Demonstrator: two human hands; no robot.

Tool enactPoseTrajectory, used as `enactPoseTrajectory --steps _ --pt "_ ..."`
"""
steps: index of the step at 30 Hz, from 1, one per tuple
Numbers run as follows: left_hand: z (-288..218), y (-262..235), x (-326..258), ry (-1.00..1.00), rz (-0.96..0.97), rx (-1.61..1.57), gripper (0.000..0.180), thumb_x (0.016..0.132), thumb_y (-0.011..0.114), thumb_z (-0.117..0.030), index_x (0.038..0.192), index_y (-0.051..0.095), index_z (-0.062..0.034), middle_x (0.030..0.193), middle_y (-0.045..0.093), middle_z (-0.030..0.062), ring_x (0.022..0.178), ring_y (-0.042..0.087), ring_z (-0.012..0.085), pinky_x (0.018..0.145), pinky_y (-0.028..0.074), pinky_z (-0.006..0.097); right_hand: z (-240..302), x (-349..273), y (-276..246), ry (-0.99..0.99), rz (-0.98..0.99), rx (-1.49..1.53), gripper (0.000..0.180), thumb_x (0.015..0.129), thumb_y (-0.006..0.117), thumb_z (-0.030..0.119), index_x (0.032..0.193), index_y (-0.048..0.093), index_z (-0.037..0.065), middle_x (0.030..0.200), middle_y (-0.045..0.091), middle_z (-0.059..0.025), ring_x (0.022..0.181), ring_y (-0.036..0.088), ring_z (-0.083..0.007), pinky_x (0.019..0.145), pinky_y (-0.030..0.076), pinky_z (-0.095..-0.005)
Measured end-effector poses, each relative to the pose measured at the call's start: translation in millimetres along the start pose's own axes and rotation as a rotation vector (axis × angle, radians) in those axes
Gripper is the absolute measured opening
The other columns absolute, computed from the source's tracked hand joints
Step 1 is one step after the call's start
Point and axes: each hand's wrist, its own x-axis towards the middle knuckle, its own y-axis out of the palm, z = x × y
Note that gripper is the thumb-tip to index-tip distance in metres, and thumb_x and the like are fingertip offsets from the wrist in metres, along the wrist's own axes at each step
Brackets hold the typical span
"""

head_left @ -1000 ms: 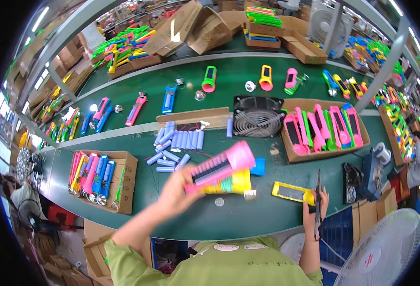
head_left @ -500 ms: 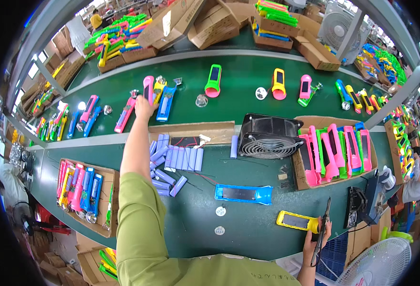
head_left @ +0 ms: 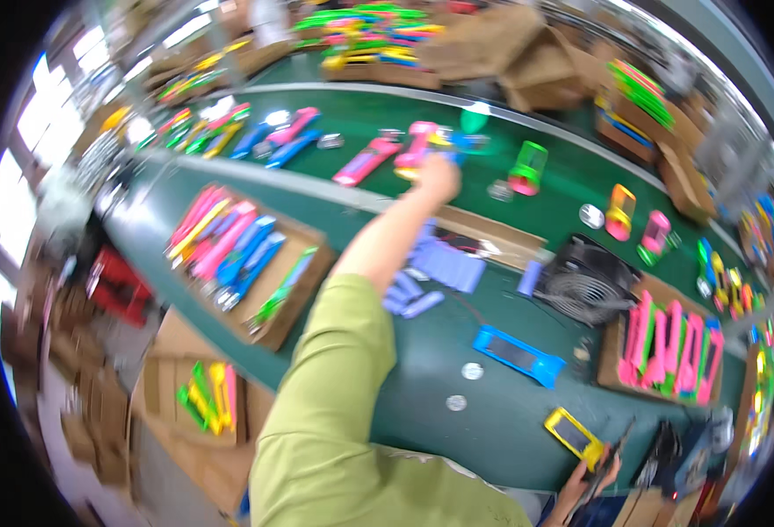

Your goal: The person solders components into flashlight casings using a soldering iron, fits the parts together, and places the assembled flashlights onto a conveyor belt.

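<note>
My left hand [head_left: 439,178] is stretched out to the green belt, blurred by motion, over a cluster of flashlight housings. A pink housing [head_left: 416,145] lies beside its fingers, and a blue housing [head_left: 460,158] shows just past them. Whether the fingers grip either one is hidden by the blur. At the lower right, my right hand [head_left: 599,479] is closed round a slim black soldering iron [head_left: 613,458]. A yellow housing [head_left: 574,434] with a dark panel lies against those fingers. Farther in on the bench is a blue housing with a dark panel [head_left: 518,356].
Lilac battery cells [head_left: 448,265] with thin wires lie mid-bench, near a black fan [head_left: 584,281]. A carton [head_left: 611,364] of pink and green housings stands right; another carton [head_left: 295,303] of assembled pieces stands left. Several housings and reflectors [head_left: 591,216] lie along the belt.
The view has swung left, so the bench appears shifted and tilted. My left hand has moved right along the belt, from the pink pieces toward the blue one. My right hand keeps its hold.
</note>
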Motion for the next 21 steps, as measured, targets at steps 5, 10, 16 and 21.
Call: enactPoseTrajectory --steps 5,10,16,21 --pt "-35 -130 -72 0.196 -0.523 -0.511 0.059 0.068 0.068 -0.020 0.114 0.042 0.0039 0.097 0.052 0.0190 0.089 0.053 0.0319 0.075 0.044 0.042 74 28 -9 -0.132 0.047 -0.545 0.042 0.074 0.069 0.006 0.108 0.047 -0.004 0.096 0.054 -0.0186 0.088 0.054 -0.0287 0.082 0.043 -0.0355" --pt "-64 -201 -215 0.729 -0.459 -0.495 0.055 0.072 0.060 -0.016 0.119 0.040 0.0057 0.096 0.051 0.0148 0.085 0.051 0.0268 0.072 0.042 0.037 72 33 -15 -0.355 -0.026 -0.413 0.040 0.076 0.069 0.009 0.107 0.049 -0.005 0.099 0.054 -0.0195 0.087 0.056 -0.0304 0.080 0.045 -0.0373" --pt "-75 -164 -373 0.994 -0.262 -0.465 0.050 0.076 0.049 -0.014 0.122 0.040 0.0038 0.099 0.051 0.0114 0.084 0.051 0.0206 0.071 0.040 0.030 10 11 -14 -0.296 0.062 -0.266 0.047 0.081 0.057 0.011 0.121 0.039 -0.004 0.111 0.052 -0.0208 0.102 0.052 -0.0310 0.091 0.039 -0.0397" --pt "-69 -160 -391 0.871 0.107 -0.514 0.080 0.065 0.065 -0.046 0.127 0.037 -0.0037 0.114 0.047 0.0141 0.108 0.044 0.0289 0.086 0.039 0.041 9 -8 -20 -0.217 0.102 -0.259 0.030 0.082 0.053 -0.002 0.112 0.053 -0.003 0.115 0.050 -0.0124 0.107 0.050 -0.0262 0.094 0.037 -0.0333"
